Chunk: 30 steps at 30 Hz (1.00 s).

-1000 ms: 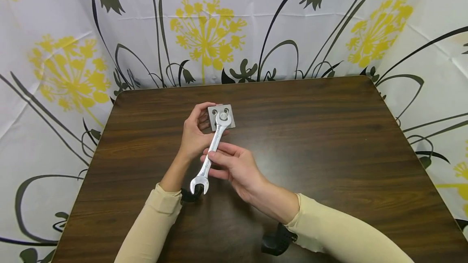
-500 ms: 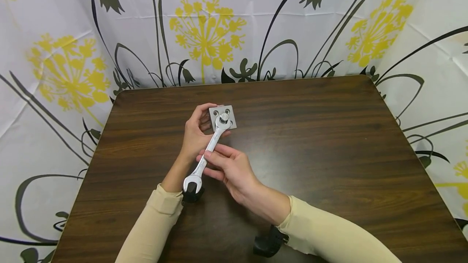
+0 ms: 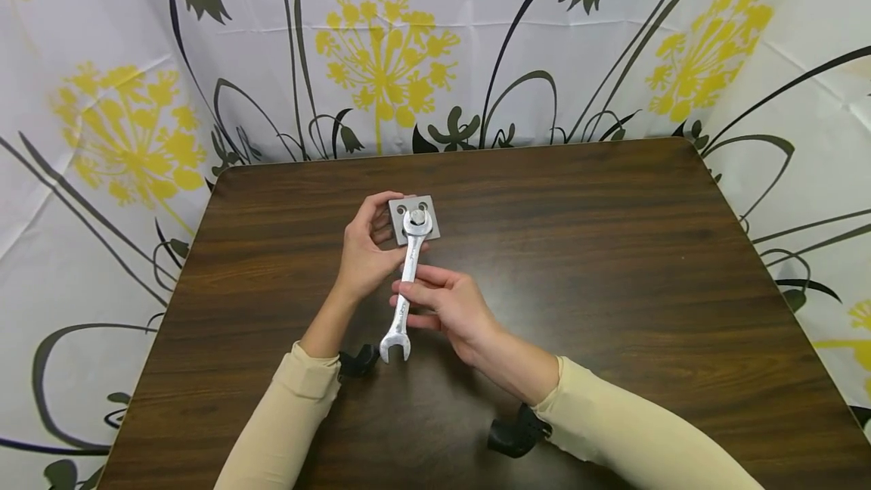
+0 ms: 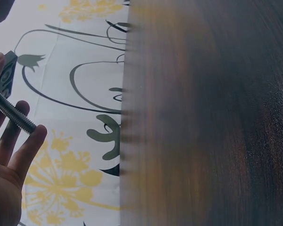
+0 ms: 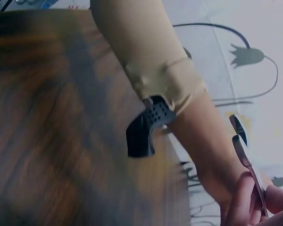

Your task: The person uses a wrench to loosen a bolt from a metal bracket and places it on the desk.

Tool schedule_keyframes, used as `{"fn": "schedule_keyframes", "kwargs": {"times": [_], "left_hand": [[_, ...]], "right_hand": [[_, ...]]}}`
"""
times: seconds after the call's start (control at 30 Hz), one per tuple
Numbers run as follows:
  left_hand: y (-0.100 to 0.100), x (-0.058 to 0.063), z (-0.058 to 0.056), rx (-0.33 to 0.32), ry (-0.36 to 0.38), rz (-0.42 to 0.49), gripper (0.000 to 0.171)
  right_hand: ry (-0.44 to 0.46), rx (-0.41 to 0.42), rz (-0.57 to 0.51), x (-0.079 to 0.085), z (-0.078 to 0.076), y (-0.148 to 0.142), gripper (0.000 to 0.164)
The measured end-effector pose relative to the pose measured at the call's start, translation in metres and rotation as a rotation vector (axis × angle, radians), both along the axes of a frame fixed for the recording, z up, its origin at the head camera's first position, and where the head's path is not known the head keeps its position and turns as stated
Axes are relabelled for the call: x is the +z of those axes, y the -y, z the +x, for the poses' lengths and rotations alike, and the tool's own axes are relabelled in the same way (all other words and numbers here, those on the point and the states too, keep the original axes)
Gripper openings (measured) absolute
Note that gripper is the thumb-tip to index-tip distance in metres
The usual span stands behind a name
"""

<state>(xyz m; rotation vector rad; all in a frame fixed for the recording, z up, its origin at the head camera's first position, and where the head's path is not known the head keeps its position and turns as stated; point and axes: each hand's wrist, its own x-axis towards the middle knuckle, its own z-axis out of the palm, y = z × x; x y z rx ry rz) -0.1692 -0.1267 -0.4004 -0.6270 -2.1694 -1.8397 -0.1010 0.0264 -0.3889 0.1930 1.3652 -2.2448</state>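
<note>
My left hand (image 3: pixel 364 255) grips a square grey metal block (image 3: pixel 434 227) with holes in its face, held over the table. A bolt (image 3: pixel 417 216) runs through it; the hex head faces up. The bolt's threaded shank (image 4: pixel 16 115) sticks out from the block's other side in the left wrist view, close to the fingertips. My right hand (image 3: pixel 463 316) pinches a silver wrench (image 3: pixel 410 267) mid-handle between thumb and fingers. The wrench's upper end sits at the bolt head, while its open lower end points toward me. In the right wrist view the wrench (image 5: pixel 243 153) appears nearly edge-on.
Both hands are above a dark wood-grain table (image 3: pixel 612 263). Behind and beside it hangs a white curtain (image 3: pixel 469 36) with yellow and grey-green flowers. Black wrist mounts (image 3: pixel 513 433) stick out below both cuffs.
The wrench's lower end swung left, then back right past its earlier place, with the right hand following. Its upper end shifted slightly upward around the bolt head. The left hand and block barely moved.
</note>
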Motion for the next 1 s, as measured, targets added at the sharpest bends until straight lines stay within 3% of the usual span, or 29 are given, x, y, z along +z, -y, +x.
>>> {"fn": "schedule_keyframes", "kwargs": {"times": [0.33, 0.57, 0.73, 0.87, 1.0], "left_hand": [[0.002, 0.0, -0.001, -0.015, -0.004, 0.018, 0.066], [0.001, 0.002, 0.0, 0.01, 0.012, -0.001, 0.071], [0.0, 0.001, 0.0, 0.0, 0.004, -0.002, 0.072], [0.001, 0.001, 0.0, -0.013, 0.003, 0.002, 0.072], [0.002, 0.001, 0.0, -0.019, 0.013, -0.005, 0.071]], "right_hand": [[0.01, 0.103, 0.16, 0.001, -0.013, -0.026, 0.037], [-0.091, 0.145, 0.373, 0.001, -0.033, -0.051, 0.034], [-0.246, 0.181, 0.542, 0.002, -0.053, -0.067, 0.034], [-0.465, 0.201, 0.689, 0.004, -0.067, -0.076, 0.032], [-0.674, 0.207, 0.906, 0.01, -0.08, -0.079, 0.027]]}}
